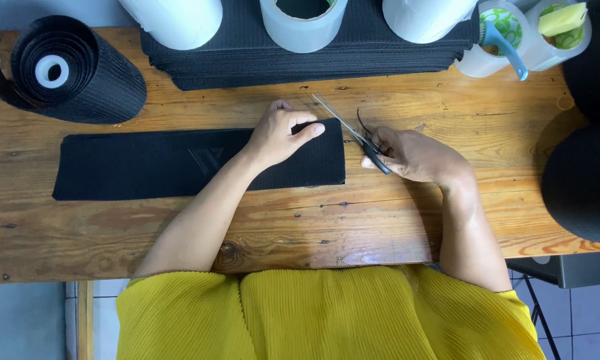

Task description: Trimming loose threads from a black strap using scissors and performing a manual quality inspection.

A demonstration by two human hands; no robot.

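— On the wooden table, what?

— A long black strip of ribbed fabric, flat, stretched left to right across the middle. Right end just beside the scissors.

— And the left hand?

— Pressed down on the strip near its right end. Fingers close together and bent a little, thumb out toward the edge. Holding the cloth flat, not pinching it.

— The right hand?

— Curled snug around the black scissor handles, just off the strip's right edge. Blades open a bit, pointing up and left, tips beside the top right corner of the strip.

— Soft or stiff, that strip?

— Probably soft and bendy, light too — but thick enough to lie flat alone. Not slippery, by the bumpy ribs. Not breakable. Best held flat under a palm close to the cut end, or pinched at an edge.

— Anything else around?

— A big black roll of the same stuff at the top left. A stack of black pieces along the back, with white rolls standing on it. Tape rolls at the top right — more black rolls at the right edge.
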